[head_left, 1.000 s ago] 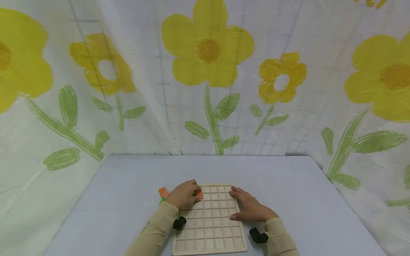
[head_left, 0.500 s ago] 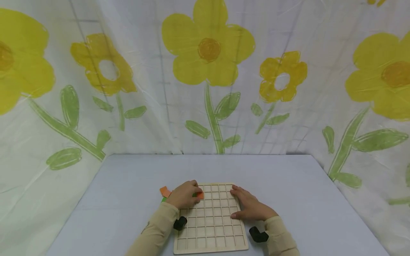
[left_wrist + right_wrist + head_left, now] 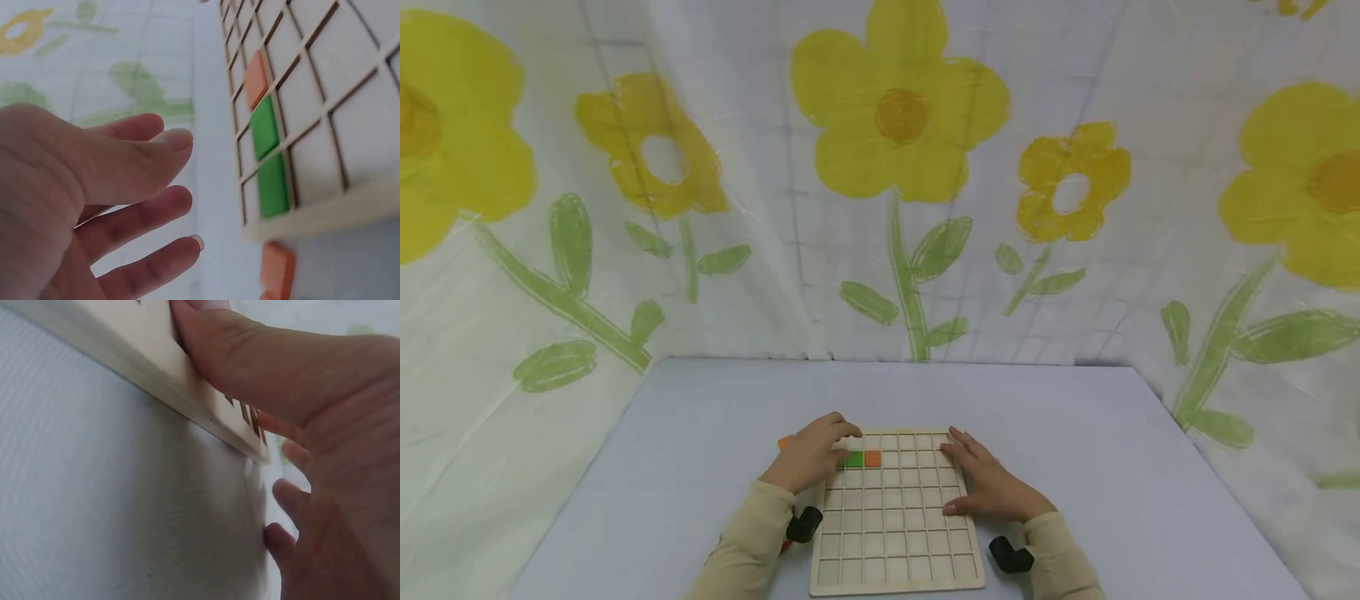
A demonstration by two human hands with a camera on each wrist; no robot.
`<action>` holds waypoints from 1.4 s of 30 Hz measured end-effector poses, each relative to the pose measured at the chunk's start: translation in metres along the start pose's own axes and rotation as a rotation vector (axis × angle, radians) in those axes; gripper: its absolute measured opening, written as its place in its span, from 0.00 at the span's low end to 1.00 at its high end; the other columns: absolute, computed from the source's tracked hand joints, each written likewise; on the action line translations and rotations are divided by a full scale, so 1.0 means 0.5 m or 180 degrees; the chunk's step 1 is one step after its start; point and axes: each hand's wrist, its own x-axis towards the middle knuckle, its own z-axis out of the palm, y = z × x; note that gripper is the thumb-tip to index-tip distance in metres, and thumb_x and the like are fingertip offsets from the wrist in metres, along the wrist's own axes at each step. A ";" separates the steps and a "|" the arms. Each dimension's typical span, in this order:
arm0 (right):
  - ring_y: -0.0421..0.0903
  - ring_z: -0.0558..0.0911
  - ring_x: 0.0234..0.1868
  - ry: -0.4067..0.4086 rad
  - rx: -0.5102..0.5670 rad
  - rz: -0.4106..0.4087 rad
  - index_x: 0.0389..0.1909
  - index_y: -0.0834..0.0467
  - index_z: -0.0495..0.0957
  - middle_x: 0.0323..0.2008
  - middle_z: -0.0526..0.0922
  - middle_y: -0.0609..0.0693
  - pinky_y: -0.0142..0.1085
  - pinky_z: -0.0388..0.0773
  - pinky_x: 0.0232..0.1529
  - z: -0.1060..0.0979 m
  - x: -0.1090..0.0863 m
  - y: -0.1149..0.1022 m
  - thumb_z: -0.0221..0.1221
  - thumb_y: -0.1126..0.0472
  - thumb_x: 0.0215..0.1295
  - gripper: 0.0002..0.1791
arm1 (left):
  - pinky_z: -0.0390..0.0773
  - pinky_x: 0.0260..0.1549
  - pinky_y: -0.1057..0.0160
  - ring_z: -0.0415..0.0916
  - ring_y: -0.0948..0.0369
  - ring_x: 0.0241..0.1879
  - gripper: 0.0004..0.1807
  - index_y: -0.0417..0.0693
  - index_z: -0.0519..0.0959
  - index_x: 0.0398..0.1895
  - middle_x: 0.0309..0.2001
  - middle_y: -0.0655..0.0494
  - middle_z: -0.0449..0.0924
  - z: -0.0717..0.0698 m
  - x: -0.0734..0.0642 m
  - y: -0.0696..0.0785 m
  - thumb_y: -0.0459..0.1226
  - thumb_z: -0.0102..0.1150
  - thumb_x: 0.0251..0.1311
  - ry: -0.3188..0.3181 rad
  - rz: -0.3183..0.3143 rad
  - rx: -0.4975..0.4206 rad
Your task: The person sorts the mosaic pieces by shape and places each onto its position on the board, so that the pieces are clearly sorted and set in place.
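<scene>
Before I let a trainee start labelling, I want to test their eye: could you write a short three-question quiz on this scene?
1. Count: in the left wrist view, how many tiles sit in the board?
2. True or false: the left hand holds nothing.
3. Fill in: from the board's left edge, the tile colours run green, green, ____.

Key: 1. Three. 2. True. 3. Orange.

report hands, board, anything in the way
Left hand empty. Right hand on board. Two green tiles, one orange tile in cells. No obstruction seen.
</scene>
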 end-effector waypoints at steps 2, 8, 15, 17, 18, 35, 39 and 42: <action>0.63 0.46 0.74 -0.0011 0.0010 0.0021 0.72 0.57 0.57 0.75 0.45 0.57 0.63 0.53 0.65 0.002 0.000 0.004 0.68 0.38 0.49 0.53 | 0.78 0.42 0.55 0.77 0.54 0.44 0.16 0.47 0.81 0.46 0.43 0.52 0.77 -0.017 -0.008 -0.013 0.26 0.64 0.54 0.0158 -0.0080 0.0073; 0.60 0.46 0.75 -0.0014 -0.0017 0.0052 0.73 0.51 0.56 0.75 0.48 0.51 0.65 0.52 0.64 0.010 0.002 0.024 0.65 0.34 0.49 0.53 | 0.78 0.39 0.57 0.77 0.55 0.42 0.20 0.49 0.83 0.43 0.42 0.52 0.76 -0.060 -0.042 -0.053 0.20 0.60 0.50 0.0304 -0.0407 0.0241; 0.60 0.46 0.75 0.0018 -0.0041 0.0041 0.73 0.51 0.56 0.75 0.49 0.51 0.68 0.51 0.63 0.011 0.000 0.031 0.65 0.33 0.49 0.53 | 0.78 0.46 0.53 0.77 0.52 0.45 0.23 0.43 0.82 0.43 0.43 0.52 0.79 -0.069 -0.067 -0.088 0.16 0.49 0.47 0.0108 -0.0440 0.0273; 0.61 0.47 0.74 0.0033 0.0005 0.0032 0.73 0.52 0.56 0.75 0.49 0.52 0.68 0.50 0.62 0.010 -0.001 0.027 0.66 0.34 0.49 0.53 | 0.76 0.50 0.52 0.77 0.52 0.48 0.24 0.43 0.82 0.43 0.45 0.53 0.80 -0.064 -0.070 -0.097 0.16 0.47 0.47 0.0055 -0.0512 0.0276; 0.62 0.46 0.74 0.0031 0.0032 0.0034 0.73 0.53 0.56 0.75 0.49 0.52 0.68 0.50 0.63 0.009 -0.001 0.025 0.66 0.35 0.49 0.53 | 0.76 0.51 0.51 0.77 0.52 0.49 0.24 0.43 0.82 0.43 0.46 0.53 0.80 -0.061 -0.072 -0.101 0.16 0.47 0.48 0.0026 -0.0543 0.0286; 0.57 0.43 0.76 -0.0008 0.0100 0.0117 0.73 0.49 0.55 0.76 0.46 0.47 0.68 0.47 0.64 0.013 -0.002 0.026 0.65 0.33 0.49 0.53 | 0.78 0.43 0.56 0.74 0.57 0.39 0.14 0.40 0.82 0.44 0.39 0.53 0.76 -0.032 -0.085 -0.129 0.25 0.64 0.53 -0.0048 -0.0868 0.0642; 0.57 0.43 0.75 -0.0009 0.0119 0.0104 0.73 0.49 0.55 0.76 0.47 0.48 0.68 0.46 0.63 0.012 -0.003 0.025 0.65 0.33 0.50 0.53 | 0.78 0.42 0.56 0.74 0.58 0.38 0.14 0.39 0.82 0.44 0.38 0.52 0.75 -0.033 -0.090 -0.134 0.30 0.67 0.53 -0.0026 -0.0890 0.0743; 0.58 0.44 0.75 -0.0005 0.0129 0.0103 0.73 0.50 0.55 0.76 0.47 0.49 0.68 0.46 0.63 0.012 -0.003 0.025 0.65 0.33 0.50 0.53 | 0.78 0.41 0.57 0.73 0.58 0.36 0.13 0.40 0.82 0.43 0.37 0.52 0.75 -0.036 -0.095 -0.134 0.31 0.68 0.53 0.0000 -0.0887 0.0811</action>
